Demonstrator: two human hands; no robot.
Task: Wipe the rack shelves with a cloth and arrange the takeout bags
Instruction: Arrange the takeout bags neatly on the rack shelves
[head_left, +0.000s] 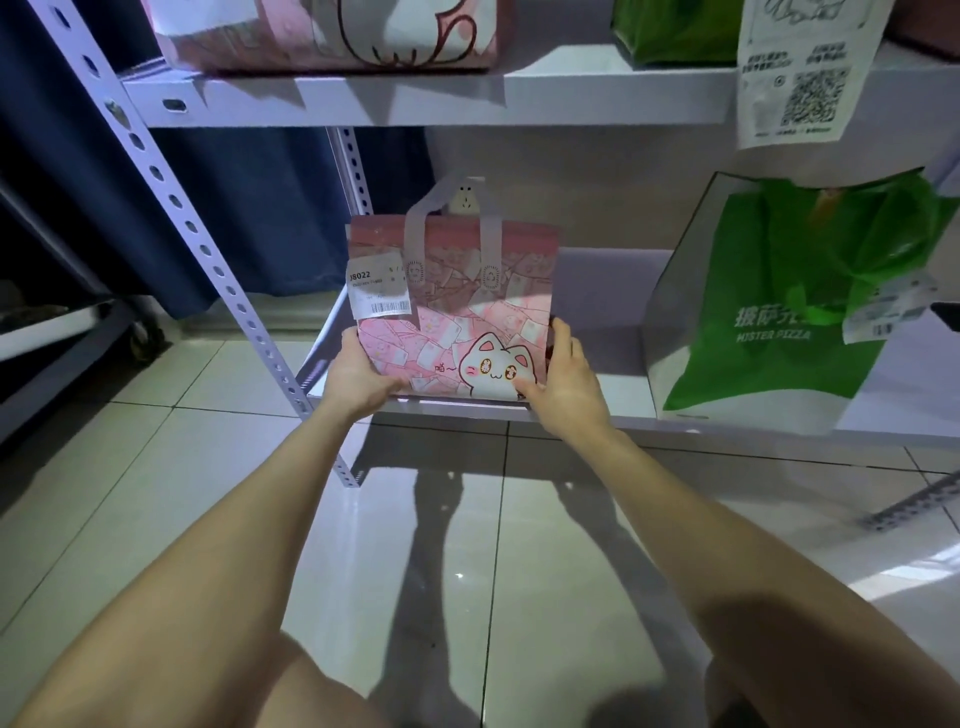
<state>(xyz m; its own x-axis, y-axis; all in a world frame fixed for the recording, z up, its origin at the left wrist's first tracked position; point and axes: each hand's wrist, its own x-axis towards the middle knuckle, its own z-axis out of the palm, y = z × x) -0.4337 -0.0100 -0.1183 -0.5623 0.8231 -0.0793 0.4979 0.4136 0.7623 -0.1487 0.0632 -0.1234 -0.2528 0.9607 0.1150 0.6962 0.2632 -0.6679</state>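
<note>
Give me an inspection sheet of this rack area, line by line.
Surface: lower shelf white, bare between the bags.
Job's things: pink cat bag upright at the shelf's left end; green pizza bag to its right; second pink bag and second green bag on the upper shelf; no cloth seen.
Clutter: nothing seen.
Grippers: left hand and right hand grip the pink cat bag's lower sides.
Cables: nothing seen; wall socket behind the handles.
Surroundings: tiled floor, dark curtain at left.

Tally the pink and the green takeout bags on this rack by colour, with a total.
Pink: 2, the lower pink bag and the upper pink bag.
Green: 2, the lower green bag and the upper green bag.
Total: 4.
</note>
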